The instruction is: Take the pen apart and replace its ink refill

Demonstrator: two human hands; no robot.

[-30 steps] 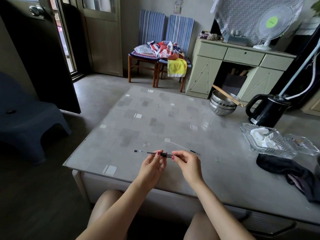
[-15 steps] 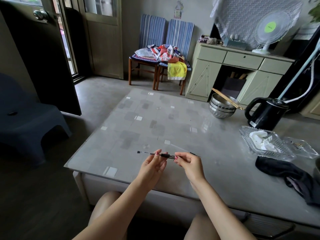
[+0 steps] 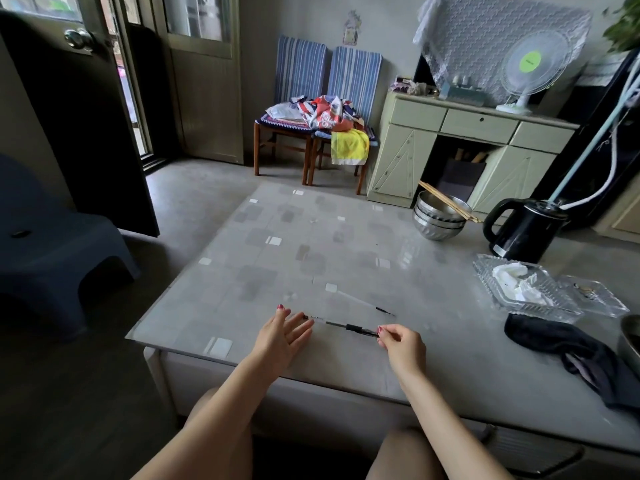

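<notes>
Hands work over the near edge of a glass-topped table (image 3: 242,296). At left, the left hand (image 3: 282,336) is spread flat, fingers wide, holding nothing, just beside the pen's end. The pen (image 3: 341,325) stretches rightward to the right hand (image 3: 401,344), whose fingertips pinch its dark tip. Farther right lies what looks like a loose refill (image 3: 365,303). Held only at one end, the pen could slip and roll off the near edge.
</notes>
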